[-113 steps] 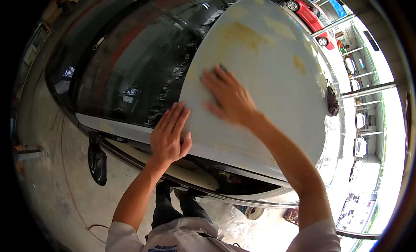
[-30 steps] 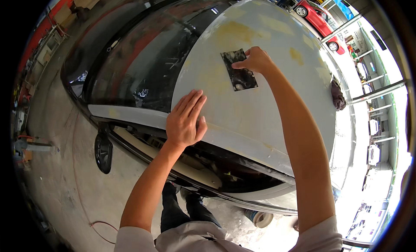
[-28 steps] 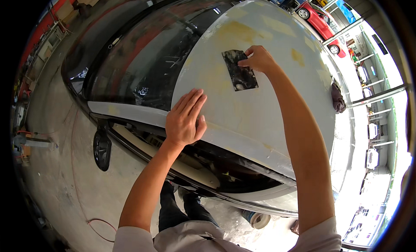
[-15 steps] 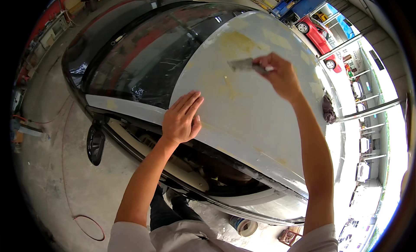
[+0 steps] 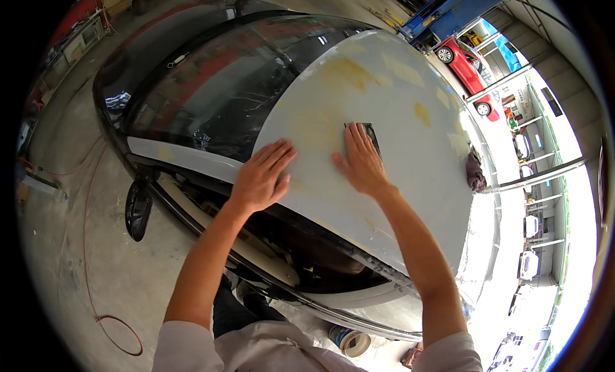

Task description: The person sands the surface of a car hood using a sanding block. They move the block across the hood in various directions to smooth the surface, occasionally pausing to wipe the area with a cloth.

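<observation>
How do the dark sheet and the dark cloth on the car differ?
The dark sheet looks flat; the dark cloth is bunched up. The right hand partly covers the dark sheet, while the dark cloth lies untouched by the grey roof's edge. Both are dark.

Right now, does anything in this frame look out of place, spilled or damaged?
The grey car roof looks patchy, yellow-brown areas breaking its colour, the largest toward the far side. A crumpled dark cloth at the roof's rear edge looks left there, away from the right hand and dark sheet.
</observation>
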`<state>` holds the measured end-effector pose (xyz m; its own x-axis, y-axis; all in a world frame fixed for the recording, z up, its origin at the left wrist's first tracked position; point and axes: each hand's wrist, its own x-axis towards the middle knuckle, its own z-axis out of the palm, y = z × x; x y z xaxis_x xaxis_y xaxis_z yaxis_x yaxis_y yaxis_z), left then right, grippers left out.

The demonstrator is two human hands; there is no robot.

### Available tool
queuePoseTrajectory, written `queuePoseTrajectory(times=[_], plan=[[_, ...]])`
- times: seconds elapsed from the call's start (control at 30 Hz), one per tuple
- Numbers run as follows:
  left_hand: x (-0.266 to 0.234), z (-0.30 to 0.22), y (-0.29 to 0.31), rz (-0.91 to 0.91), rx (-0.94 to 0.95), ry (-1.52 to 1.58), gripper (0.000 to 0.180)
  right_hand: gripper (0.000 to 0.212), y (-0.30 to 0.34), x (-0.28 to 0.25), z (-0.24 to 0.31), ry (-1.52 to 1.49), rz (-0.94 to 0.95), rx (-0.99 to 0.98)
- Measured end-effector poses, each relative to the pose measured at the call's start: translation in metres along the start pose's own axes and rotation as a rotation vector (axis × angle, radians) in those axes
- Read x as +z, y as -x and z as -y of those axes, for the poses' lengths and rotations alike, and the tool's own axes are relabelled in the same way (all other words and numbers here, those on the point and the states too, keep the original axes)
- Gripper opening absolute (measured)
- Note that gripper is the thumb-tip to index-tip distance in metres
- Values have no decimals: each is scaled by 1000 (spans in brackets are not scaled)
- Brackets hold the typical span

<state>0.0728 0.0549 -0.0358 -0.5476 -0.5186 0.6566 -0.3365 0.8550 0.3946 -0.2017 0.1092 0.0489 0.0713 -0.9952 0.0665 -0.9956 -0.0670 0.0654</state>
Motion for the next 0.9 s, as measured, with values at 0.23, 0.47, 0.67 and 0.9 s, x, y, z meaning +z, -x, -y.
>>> queuePoseTrajectory(times=[0.23, 0.47, 0.67, 0.9], plan=[[-18, 78, 52, -154, -330, -179, 45, 85, 3, -16, -1, -64, 87, -239], [-18, 72, 55, -210, -323, -136, 47, 83, -108, 9, -19, -6, 70, -216], [-20, 71, 60, -265, -370, -141, 37, 81, -141, 23, -11, -142, 36, -95], [-2, 79, 58, -386, -328, -92, 15, 79, -135, 31, -4, -37, -61, 131]])
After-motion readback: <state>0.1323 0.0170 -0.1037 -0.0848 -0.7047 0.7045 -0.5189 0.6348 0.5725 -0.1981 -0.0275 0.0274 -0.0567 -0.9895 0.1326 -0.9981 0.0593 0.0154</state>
